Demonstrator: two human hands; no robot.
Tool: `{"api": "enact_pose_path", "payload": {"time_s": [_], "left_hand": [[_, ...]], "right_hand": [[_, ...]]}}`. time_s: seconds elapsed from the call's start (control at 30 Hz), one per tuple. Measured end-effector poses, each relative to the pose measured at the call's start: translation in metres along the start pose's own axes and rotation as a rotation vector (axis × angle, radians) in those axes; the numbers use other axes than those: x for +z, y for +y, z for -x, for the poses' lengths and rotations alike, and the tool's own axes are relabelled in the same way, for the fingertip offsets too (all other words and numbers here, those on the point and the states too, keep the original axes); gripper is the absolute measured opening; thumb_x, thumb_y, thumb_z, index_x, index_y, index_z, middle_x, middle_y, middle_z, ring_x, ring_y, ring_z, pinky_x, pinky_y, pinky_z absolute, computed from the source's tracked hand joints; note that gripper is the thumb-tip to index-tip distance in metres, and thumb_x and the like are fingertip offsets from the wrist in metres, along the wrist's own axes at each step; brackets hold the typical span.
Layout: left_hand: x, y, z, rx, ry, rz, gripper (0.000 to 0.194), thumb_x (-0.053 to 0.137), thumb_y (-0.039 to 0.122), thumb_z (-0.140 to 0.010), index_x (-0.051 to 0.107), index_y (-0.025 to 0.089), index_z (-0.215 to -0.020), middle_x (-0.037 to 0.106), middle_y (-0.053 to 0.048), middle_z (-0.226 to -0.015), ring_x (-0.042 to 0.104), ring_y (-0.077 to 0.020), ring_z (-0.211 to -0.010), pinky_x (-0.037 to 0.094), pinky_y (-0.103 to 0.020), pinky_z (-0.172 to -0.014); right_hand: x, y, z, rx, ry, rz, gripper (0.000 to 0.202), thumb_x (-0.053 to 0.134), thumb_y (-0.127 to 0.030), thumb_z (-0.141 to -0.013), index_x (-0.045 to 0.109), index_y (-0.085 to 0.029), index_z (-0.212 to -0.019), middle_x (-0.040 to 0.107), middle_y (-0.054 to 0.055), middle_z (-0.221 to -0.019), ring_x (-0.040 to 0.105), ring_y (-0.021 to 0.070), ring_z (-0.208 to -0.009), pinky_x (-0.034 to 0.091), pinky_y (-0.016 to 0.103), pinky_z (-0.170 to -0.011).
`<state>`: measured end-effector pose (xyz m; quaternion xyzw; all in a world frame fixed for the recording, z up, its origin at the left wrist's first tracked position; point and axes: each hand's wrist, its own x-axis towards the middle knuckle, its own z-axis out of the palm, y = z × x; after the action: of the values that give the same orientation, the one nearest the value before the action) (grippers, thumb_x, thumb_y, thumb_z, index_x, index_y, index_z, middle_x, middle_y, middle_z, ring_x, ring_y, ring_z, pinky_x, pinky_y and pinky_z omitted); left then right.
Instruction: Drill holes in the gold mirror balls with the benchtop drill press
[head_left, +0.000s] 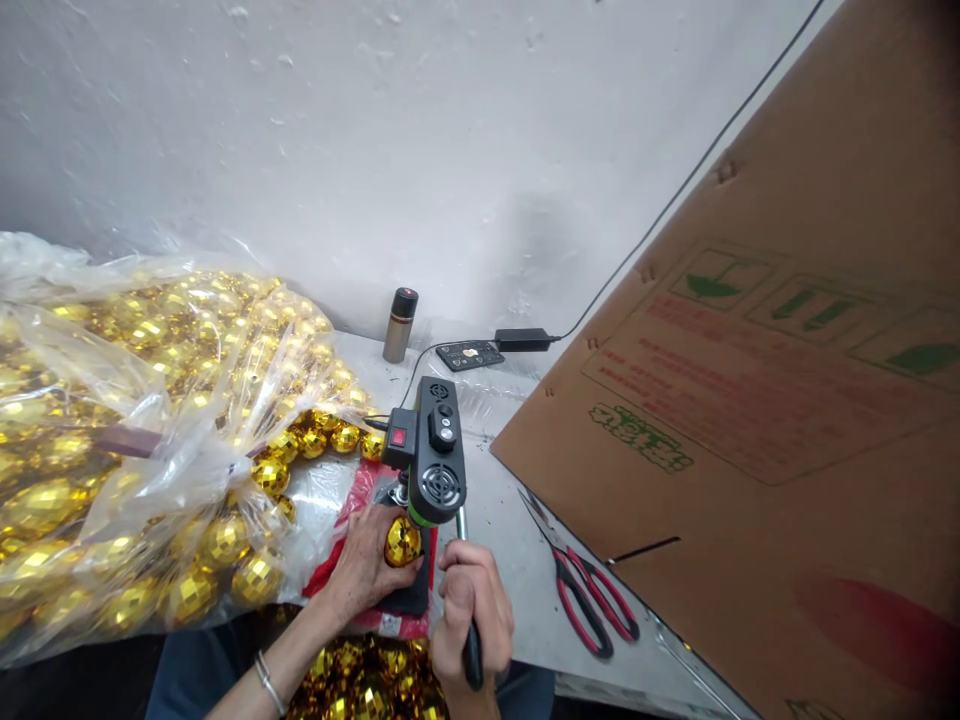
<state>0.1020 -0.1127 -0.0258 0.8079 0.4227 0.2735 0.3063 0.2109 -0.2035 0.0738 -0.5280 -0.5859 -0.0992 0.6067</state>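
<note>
My left hand (369, 562) has its thumb and fingers around a gold mirrored ball (403, 541), just below the head of a black device (438, 450) with round grilles and a red switch. My right hand (474, 610) is wrapped round a black-ended metal lever (472, 655) at the device's right side. The device's dark base rests on a red plastic sheet (330, 580). Under my hands, near my lap, lie more gold balls (371, 690).
Clear plastic bags of gold balls (150, 400) fill the left. Red-handled scissors (581, 590) lie right of the device, beside a big cardboard box (750, 400). Behind stand a small canister (400, 325), a phone-like item (470, 355) and a black adapter (523, 340) with its cable.
</note>
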Motion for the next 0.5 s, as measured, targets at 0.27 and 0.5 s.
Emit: {"api": "enact_pose_path", "payload": {"time_s": [0.27, 0.5], "left_hand": [[0.002, -0.003, 0.0, 0.004, -0.007, 0.01, 0.04, 0.081, 0.035, -0.076, 0.069, 0.023, -0.112, 0.074, -0.009, -0.108, 0.068, -0.0339, -0.102, 0.05, -0.049, -0.095], [0.007, -0.006, 0.001, -0.002, 0.013, 0.028, 0.049, 0.083, 0.034, -0.075, 0.067, 0.022, -0.119, 0.074, -0.011, -0.114, 0.068, -0.0362, -0.107, 0.05, -0.052, -0.096]], "right_hand": [[0.008, 0.011, 0.013, -0.009, 0.07, -0.058, 0.026, 0.043, -0.011, -0.102, 0.054, -0.023, -0.082, 0.061, -0.001, -0.076, 0.061, 0.0129, -0.066, 0.048, 0.028, -0.063], [0.01, 0.01, 0.014, 0.022, 0.091, -0.051, 0.029, 0.041, -0.014, -0.105, 0.055, -0.022, -0.082, 0.06, -0.002, -0.077, 0.06, 0.0113, -0.067, 0.046, 0.026, -0.064]]}}
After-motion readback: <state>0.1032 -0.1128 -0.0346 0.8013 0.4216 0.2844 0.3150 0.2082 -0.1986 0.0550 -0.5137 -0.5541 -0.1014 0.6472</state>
